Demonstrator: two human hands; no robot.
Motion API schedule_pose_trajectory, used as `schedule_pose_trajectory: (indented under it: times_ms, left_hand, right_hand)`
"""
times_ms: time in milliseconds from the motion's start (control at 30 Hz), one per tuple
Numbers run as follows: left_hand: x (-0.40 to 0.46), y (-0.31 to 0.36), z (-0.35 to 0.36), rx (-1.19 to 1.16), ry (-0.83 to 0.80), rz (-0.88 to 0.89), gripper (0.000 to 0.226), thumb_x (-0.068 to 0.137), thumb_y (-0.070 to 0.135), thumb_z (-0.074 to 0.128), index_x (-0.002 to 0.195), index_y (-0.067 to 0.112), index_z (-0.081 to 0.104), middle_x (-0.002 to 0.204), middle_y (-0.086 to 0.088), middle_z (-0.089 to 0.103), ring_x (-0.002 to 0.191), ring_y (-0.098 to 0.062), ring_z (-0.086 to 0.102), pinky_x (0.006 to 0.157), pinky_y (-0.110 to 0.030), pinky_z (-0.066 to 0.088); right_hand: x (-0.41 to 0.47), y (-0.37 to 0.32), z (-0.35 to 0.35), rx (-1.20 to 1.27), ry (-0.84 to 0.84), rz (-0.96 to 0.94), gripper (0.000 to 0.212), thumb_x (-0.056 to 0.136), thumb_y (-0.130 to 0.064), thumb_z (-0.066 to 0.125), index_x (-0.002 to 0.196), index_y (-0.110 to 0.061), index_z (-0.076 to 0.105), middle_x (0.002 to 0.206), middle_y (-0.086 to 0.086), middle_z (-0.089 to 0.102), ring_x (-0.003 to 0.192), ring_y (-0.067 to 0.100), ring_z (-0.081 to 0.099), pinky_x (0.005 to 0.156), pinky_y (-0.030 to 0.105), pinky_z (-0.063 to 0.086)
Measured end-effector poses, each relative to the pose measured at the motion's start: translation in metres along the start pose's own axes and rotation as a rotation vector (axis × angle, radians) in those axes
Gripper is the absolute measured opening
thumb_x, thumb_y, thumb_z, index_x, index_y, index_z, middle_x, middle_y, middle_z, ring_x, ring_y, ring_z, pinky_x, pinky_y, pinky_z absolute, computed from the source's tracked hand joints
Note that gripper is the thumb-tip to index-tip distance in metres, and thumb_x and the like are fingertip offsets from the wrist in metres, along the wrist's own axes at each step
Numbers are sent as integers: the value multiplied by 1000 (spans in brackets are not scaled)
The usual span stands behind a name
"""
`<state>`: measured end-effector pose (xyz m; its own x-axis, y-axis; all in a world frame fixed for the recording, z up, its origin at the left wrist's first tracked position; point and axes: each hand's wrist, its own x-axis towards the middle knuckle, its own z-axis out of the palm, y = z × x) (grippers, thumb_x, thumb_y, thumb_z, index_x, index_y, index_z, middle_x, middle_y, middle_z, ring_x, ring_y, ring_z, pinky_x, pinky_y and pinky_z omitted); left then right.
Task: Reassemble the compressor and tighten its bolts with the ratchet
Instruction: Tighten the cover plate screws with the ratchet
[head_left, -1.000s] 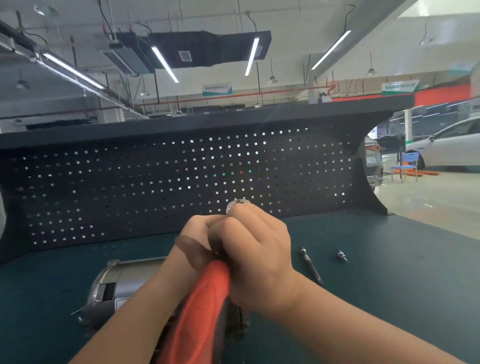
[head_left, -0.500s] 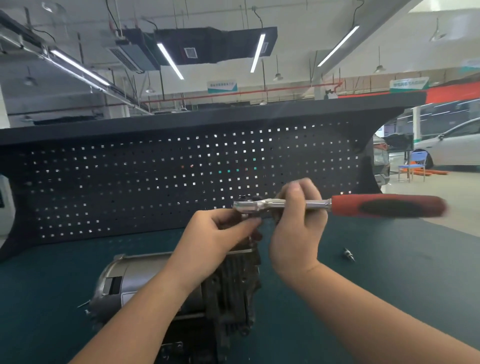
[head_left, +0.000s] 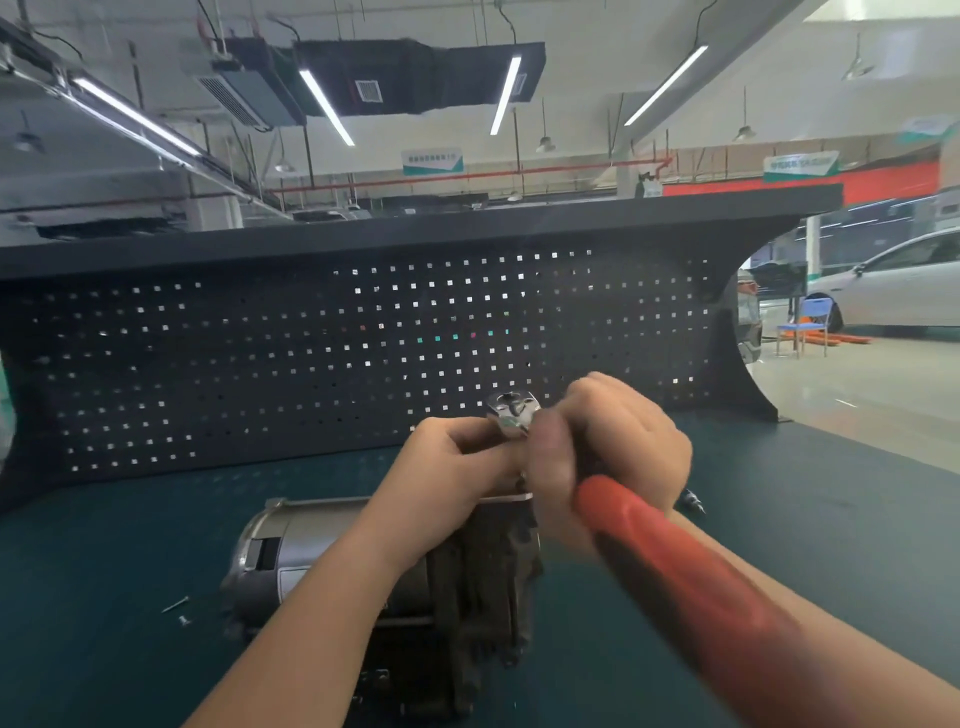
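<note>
The compressor (head_left: 332, 551), a silver cylinder with a dark ribbed end, lies on the dark green bench (head_left: 104, 597). Above its dark end stands the ratchet (head_left: 511, 413), chrome head up, its red handle (head_left: 675, 561) blurred and pointing toward me at the lower right. My right hand (head_left: 613, 447) grips the ratchet shaft just below the head. My left hand (head_left: 457, 467) holds the ratchet head from the left, fingers curled at it. What sits under the head is hidden by both hands.
A loose bolt (head_left: 693, 501) lies on the bench right of my right hand. Two small screws (head_left: 176, 608) lie left of the compressor. A black perforated back panel (head_left: 311, 353) closes the bench's far side. Beyond it, a white car and blue chair.
The red handle swung from pointing right, level with the bench, round toward me at the lower right. A second earlier it also pointed toward me. Both hands stayed at the ratchet head.
</note>
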<state>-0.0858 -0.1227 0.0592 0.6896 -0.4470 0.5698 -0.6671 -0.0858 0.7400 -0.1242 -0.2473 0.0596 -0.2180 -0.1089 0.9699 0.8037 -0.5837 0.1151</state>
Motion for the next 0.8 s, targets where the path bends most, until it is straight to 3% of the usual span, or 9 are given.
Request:
schedule_pose_trajectory:
  times_ms: [100,200,300,367,467,567,633,733,800]
  left_hand:
    - [-2,3,-1,-114,-39,-83,8,84,27,71,83,26,79,81,0,76,75,-6,70,66,-15,51]
    - [-5,3,-2,-78,-50,-86,11,87,26,70,83,32,79,83,7,76,79,-2,70,69,-13,50]
    - [-7,6,-1,-36,-24,-102,11,87,31,69,82,29,79,82,5,77,80,-4,71,76,-19,53]
    - [-7,4,0,-32,-6,-101,12,87,32,68,80,32,78,79,2,76,76,-5,70,79,-25,55]
    - [-7,2,0,-19,24,-71,11,86,35,69,81,31,79,80,6,76,81,-6,71,79,-26,54]
    - [-8,0,1,-88,38,-64,13,87,29,69,84,19,78,79,0,76,76,-7,72,65,-15,52]
    - [-9,2,2,-183,16,-72,13,89,21,67,85,15,77,79,-8,75,71,-8,71,60,-13,51]
    - [-13,7,2,-167,4,16,26,92,26,60,72,12,70,65,2,69,61,0,61,56,-11,45]
    - [-12,5,0,-109,31,30,37,96,21,42,71,0,58,62,-11,56,58,-6,51,52,-17,39]
  right_hand:
    - [-7,-3,-6,103,96,499,24,84,-35,49,61,-29,48,48,-13,44,45,1,39,48,13,31]
    - [-9,10,-9,370,296,935,25,78,-23,50,54,-23,45,47,-4,39,42,11,35,43,20,28]
    - [-1,34,-2,612,423,1450,30,89,-21,56,62,-20,43,45,-5,32,37,9,25,44,23,21]
    - [-5,38,6,848,503,1599,31,92,-26,57,63,-22,45,43,-8,29,36,7,20,46,21,20]
    - [-12,24,12,834,706,1458,29,93,-26,57,66,-22,47,45,-9,32,39,8,25,47,22,24]
    - [-9,1,10,277,777,1011,25,89,-25,59,66,-24,50,51,-16,48,48,4,44,54,19,39]
    - [-9,-15,9,86,612,658,23,88,-25,58,66,-28,48,54,-20,50,54,-4,46,60,10,39]
    - [-22,-34,16,-90,194,147,24,88,-17,58,69,-28,49,58,-10,45,50,13,43,49,30,38]
    - [-28,-40,26,-136,87,39,19,84,-14,65,68,-16,56,58,0,38,46,21,35,42,31,31]
